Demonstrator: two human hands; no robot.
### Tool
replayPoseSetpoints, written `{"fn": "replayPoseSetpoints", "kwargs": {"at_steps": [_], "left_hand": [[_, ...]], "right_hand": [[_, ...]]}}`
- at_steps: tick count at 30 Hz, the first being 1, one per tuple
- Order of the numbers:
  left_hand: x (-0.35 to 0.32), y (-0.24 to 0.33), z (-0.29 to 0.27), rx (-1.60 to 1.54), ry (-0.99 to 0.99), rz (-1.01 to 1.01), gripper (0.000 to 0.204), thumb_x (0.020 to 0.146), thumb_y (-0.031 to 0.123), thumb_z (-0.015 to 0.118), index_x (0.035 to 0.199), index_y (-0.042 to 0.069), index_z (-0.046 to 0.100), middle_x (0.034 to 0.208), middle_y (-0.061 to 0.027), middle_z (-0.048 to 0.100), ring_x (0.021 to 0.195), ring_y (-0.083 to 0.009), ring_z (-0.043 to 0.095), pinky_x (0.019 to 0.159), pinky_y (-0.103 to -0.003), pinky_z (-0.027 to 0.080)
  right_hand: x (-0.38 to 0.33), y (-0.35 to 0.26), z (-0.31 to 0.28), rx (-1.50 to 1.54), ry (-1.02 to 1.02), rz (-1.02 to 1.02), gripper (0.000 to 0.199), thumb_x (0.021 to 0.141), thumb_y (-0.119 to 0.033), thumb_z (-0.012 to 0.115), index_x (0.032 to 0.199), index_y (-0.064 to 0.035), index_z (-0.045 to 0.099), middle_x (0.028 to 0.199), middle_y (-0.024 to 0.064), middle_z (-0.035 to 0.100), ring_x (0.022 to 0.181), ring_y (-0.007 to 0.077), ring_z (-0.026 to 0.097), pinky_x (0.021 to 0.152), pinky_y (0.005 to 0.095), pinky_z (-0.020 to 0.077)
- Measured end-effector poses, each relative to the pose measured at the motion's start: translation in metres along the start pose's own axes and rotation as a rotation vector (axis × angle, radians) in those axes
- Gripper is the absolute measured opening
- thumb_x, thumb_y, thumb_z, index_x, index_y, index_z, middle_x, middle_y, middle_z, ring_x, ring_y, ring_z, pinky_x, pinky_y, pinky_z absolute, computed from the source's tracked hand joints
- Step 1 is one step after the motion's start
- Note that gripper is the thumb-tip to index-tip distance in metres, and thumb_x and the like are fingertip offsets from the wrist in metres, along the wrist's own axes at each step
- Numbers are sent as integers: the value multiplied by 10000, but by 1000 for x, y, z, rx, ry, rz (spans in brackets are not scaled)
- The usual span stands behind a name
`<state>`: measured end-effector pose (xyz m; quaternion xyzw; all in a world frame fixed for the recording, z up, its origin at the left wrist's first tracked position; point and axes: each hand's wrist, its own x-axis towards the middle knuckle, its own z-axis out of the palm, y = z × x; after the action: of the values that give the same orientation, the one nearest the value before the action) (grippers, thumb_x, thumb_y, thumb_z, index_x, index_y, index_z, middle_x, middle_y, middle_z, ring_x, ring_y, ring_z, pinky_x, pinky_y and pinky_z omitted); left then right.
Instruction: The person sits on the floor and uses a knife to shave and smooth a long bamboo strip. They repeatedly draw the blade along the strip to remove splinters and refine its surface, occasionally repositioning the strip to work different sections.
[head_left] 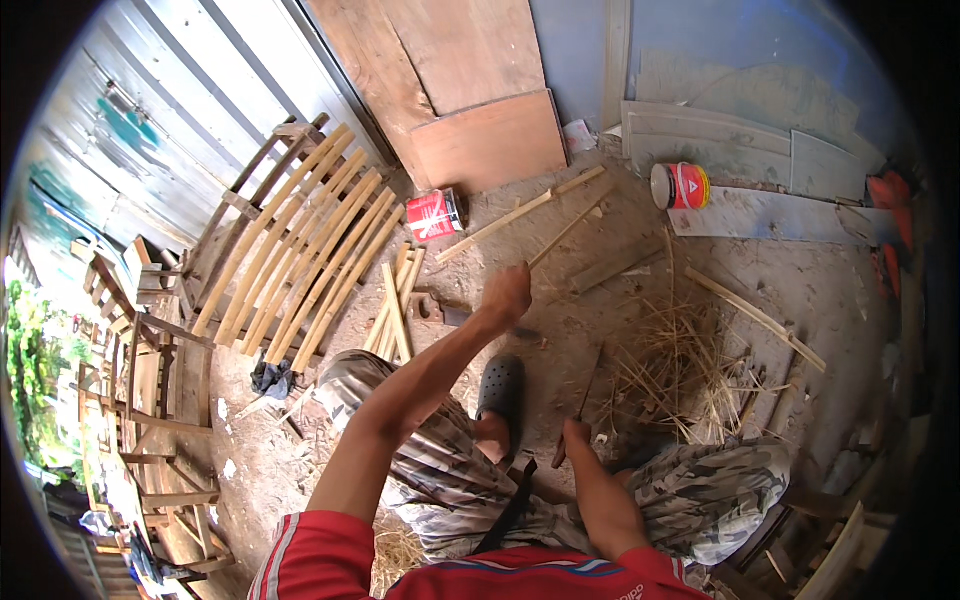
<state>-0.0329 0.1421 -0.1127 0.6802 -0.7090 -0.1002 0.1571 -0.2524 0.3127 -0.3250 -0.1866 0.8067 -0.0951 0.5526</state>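
My left hand [507, 294] is closed in a fist, stretched out ahead over the floor. From it a thin bamboo strip [570, 228] runs up and to the right. My right hand [575, 436] is lower and closer to my body, by my knee. It is wrapped round the handle of a long knife [592, 380], whose narrow dark blade points away from me. The blade and the strip are apart. Right of the knife lies a heap of thin bamboo shavings [680, 360].
Several split bamboo poles [300, 240] lean on a wooden frame at the left, with shorter bamboo pieces [393, 310] beside them. A red box [434, 214], a hollow brick [430, 308] and a round tub [682, 187] stand farther off. My clogged foot [501, 388] is between my hands.
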Motion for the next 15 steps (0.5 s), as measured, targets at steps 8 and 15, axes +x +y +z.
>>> {"fn": "replayPoseSetpoints", "kwargs": {"at_steps": [8,15], "left_hand": [[-42,43,-135,-138,549,253,234,847,261,619,943,47,603,685,-147,625,534,-311,617,498,-403,501],[-37,61,-153,-530,943,582,152,791,137,579,847,-1,546,843,-169,592,746,-281,590,674,-341,465]], "right_hand": [[-16,-2,-3,185,60,-89,270,863,-206,562,780,50,547,633,145,552,530,255,539,542,425,430],[-11,2,-3,232,6,-46,302,894,-223,564,751,43,551,598,143,543,511,254,522,569,416,436]]}}
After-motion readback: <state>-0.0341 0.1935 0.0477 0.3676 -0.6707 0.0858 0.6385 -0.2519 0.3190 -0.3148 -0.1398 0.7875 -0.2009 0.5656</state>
